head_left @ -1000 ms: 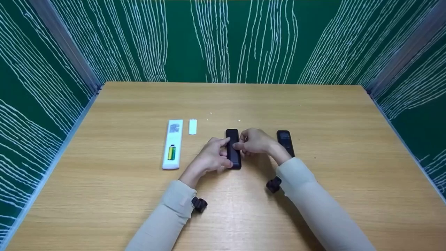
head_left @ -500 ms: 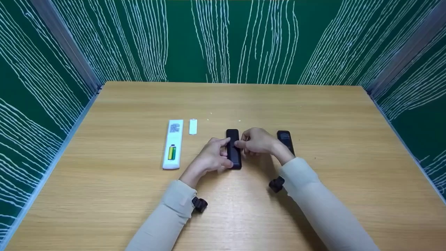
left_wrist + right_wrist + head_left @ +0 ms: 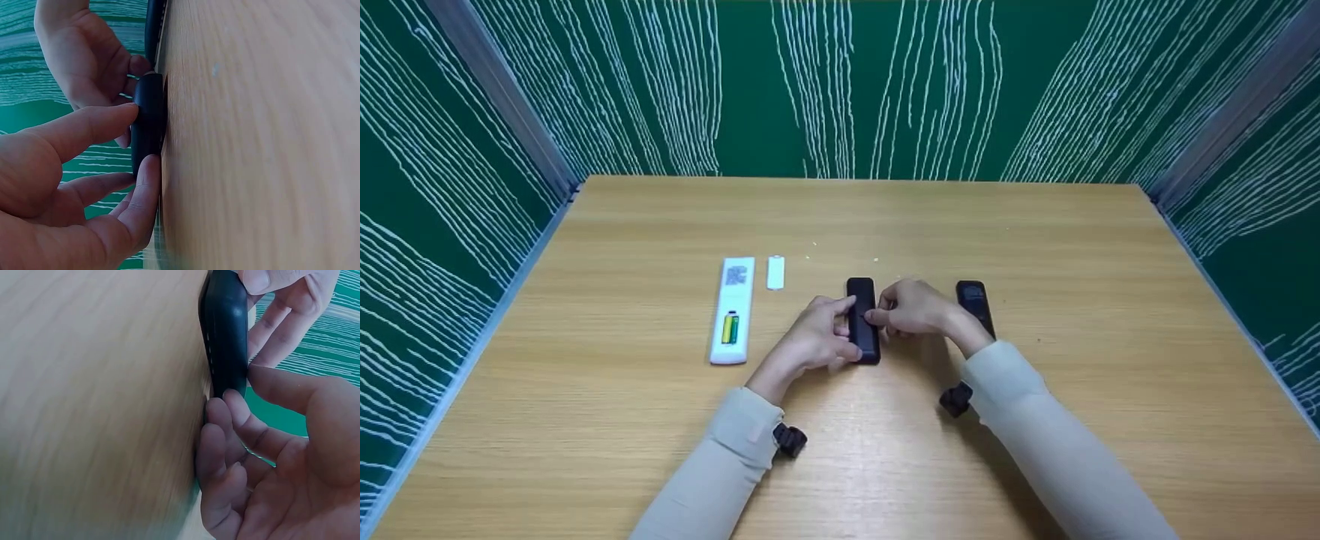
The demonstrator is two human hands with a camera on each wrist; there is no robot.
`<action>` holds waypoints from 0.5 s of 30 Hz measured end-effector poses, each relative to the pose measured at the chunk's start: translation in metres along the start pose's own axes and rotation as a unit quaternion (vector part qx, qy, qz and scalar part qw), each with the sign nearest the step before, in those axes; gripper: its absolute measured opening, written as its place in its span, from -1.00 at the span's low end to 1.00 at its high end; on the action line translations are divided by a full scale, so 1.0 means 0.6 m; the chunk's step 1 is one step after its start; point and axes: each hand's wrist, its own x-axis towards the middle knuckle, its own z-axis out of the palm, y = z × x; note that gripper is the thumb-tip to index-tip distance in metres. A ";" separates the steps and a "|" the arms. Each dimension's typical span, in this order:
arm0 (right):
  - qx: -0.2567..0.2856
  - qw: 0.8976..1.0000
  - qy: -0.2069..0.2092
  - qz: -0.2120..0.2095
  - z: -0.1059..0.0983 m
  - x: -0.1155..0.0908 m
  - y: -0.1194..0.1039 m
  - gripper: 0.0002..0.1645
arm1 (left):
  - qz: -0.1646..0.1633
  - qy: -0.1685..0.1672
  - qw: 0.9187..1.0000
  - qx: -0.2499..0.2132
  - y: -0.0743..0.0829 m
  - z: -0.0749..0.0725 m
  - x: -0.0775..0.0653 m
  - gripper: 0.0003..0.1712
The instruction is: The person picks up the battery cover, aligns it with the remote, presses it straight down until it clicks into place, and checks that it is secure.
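From the head view, I see the black remote [image 3: 862, 334] flat on the table [image 3: 840, 465], the left hand [image 3: 814, 337] gripping its left side and the right hand [image 3: 913, 307] pinching its right edge. A white remote [image 3: 728, 296] with batteries [image 3: 730, 328] exposed lies left, well apart. My left wrist view shows the left fingers bent about the black remote. On the right wrist view, I see the right fingers curled against its side.
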 end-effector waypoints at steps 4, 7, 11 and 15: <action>0.004 1.000 -0.002 0.005 0.001 -0.001 0.001 -0.67 | 0.000 0.000 1.000 -0.003 -0.001 0.001 0.001 0.16; 0.008 1.000 -0.006 0.009 0.002 -0.004 0.000 -0.68 | -0.002 -0.001 1.000 -0.006 -0.001 0.001 0.001 0.16; 0.007 1.000 -0.010 0.001 0.003 -0.009 -0.002 -0.69 | 0.000 0.000 1.000 -0.001 -0.001 0.001 0.000 0.15; 0.004 1.000 -0.014 -0.013 0.004 -0.012 -0.002 -0.68 | 0.004 0.000 1.000 0.002 -0.001 0.000 -0.001 0.15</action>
